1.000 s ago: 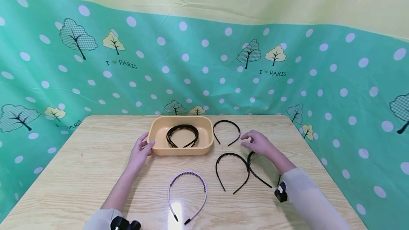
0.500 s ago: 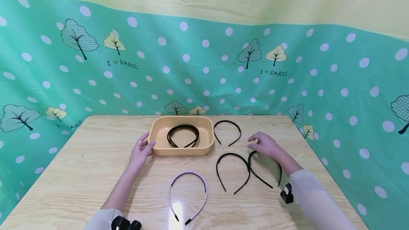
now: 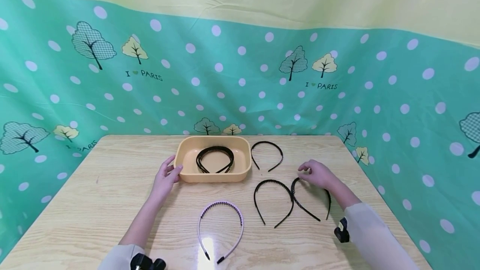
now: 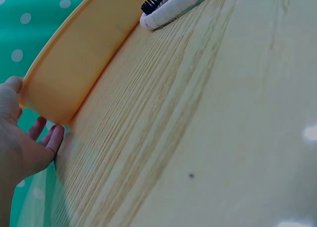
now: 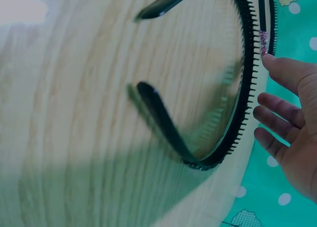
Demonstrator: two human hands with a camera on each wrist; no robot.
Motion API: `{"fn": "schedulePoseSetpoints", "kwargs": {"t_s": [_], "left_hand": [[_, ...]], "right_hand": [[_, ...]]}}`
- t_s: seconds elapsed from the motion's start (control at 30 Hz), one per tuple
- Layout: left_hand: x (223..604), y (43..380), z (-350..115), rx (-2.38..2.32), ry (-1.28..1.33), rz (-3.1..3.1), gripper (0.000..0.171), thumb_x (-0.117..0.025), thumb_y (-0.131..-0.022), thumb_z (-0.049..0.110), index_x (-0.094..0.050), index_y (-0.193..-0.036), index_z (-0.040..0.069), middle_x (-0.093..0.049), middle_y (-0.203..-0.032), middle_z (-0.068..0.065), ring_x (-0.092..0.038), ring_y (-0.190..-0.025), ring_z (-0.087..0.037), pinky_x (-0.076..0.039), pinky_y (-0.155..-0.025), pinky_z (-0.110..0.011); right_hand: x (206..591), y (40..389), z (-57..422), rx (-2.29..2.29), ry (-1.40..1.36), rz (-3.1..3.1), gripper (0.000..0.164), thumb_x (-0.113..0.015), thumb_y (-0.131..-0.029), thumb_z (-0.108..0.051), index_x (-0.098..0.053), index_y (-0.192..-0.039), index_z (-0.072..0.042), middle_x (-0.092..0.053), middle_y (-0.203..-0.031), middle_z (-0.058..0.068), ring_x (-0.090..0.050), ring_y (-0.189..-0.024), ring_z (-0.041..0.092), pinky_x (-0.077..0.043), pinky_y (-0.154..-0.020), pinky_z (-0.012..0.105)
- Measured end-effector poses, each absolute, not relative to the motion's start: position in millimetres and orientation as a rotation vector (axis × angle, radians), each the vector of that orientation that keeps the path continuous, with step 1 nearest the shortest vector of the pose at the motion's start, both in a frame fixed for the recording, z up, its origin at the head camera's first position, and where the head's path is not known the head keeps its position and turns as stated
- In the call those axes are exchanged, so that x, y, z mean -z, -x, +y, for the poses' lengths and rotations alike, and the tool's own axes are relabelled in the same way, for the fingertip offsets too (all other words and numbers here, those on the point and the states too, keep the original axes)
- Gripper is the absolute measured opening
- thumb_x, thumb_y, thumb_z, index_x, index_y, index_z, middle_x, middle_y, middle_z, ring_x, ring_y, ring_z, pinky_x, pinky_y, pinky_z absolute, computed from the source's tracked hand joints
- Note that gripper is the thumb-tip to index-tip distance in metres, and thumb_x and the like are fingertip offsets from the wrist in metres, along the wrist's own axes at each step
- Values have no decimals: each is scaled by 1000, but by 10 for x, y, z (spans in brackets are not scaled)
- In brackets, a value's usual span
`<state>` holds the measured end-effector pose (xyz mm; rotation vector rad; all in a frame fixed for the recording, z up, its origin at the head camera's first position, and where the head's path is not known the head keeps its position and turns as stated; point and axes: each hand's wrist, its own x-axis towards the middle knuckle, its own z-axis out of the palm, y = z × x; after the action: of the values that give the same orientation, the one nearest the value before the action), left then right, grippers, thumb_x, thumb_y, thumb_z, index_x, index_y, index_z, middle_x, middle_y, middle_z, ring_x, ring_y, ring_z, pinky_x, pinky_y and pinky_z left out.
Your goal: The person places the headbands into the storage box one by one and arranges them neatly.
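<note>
The right hand [image 3: 318, 174] has shifted toward the right edge of the table [image 3: 93, 203] and slightly toward the near edge, while the left hand [image 3: 166, 174] and the tray [image 3: 215, 177] have kept their places. Right hand: fingers loosely bent, thumb apart from them, at the crown of the right-hand headband [image 3: 309, 213], which lies toward the table's right edge; whether they touch it cannot be told, and nothing appears held. Left hand: grips the left end of the tray, which stands by the middle of the table's far edge, thumb at the rim and fingers along the outer wall. Inside lie overlapping black headbands [image 3: 214, 149]. Note that the right-hand headband meets the middle headband [image 3: 273, 181] at its left side. A sound hold, as judged here, would pinch the crown between thumb and forefinger, clear of that contact; a straight upward lift should keep the comb teeth from catching and dragging the neighbour. Light, steady pressure from the left hand should suffice to prevent the tray skidding.
</note>
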<state>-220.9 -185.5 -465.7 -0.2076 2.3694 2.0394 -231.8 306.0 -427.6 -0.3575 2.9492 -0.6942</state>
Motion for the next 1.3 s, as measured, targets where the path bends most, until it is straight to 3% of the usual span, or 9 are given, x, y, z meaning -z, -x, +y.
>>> {"fn": "schedulePoseSetpoints", "kwargs": {"t_s": [0.2,0.43,0.63,0.9,1.13,1.3], "left_hand": [[4664,2210,-1858,-2051,205,2370,61,-51,-96,34,-22,-149,23,-40,-140,-17,-50,-103,-7,-48,-81,-17],[4657,2204,-1855,-2046,208,2372,62,-52,-95,36,-23,-149,23,-40,-140,-17,-49,-104,-8,-48,-81,-17],[4666,2223,-1868,-2039,216,2358,61,-51,-96,35,-23,-149,24,-39,-141,-16,-48,-99,-1,-49,-84,-19],[4670,2227,-1870,-2054,212,2334,62,-50,-97,32,-21,-150,22,-37,-142,-18,-46,-117,-20,-49,-86,-21],[4666,2213,-1870,-2038,203,2367,64,-53,-94,39,-23,-149,22,-39,-141,-18,-48,-109,-13,-50,-83,-19],[4679,2216,-1875,-2048,199,2350,66,-54,-93,41,-23,-149,23,-38,-142,-17,-47,-117,-23,-50,-83,-19]], "right_hand": [[4327,2303,3129,661,359,2936,25,-67,-84,-16,-66,-106,-3,-60,-101,15,-56,-87,26,-49,-74,40],[4388,2314,3186,683,343,2906,24,-67,-85,-16,-65,-105,-3,-59,-99,14,-55,-82,20,-48,-70,34],[4436,2330,3203,695,343,2896,22,-67,-85,-15,-66,-105,-4,-59,-95,10,-54,-78,16,-46,-67,31],[4452,2318,3193,704,339,2897,15,-65,-86,-11,-67,-99,-5,-56,-89,9,-50,-74,15,-43,-61,27],[4440,2313,3192,666,366,2927,13,-64,-87,-11,-68,-98,-7,-57,-89,8,-50,-78,16,-42,-65,28],[4452,2325,3208,664,378,2940,12,-64,-86,-10,-68,-97,-7,-57,-87,7,-49,-78,16,-41,-67,30]]}}
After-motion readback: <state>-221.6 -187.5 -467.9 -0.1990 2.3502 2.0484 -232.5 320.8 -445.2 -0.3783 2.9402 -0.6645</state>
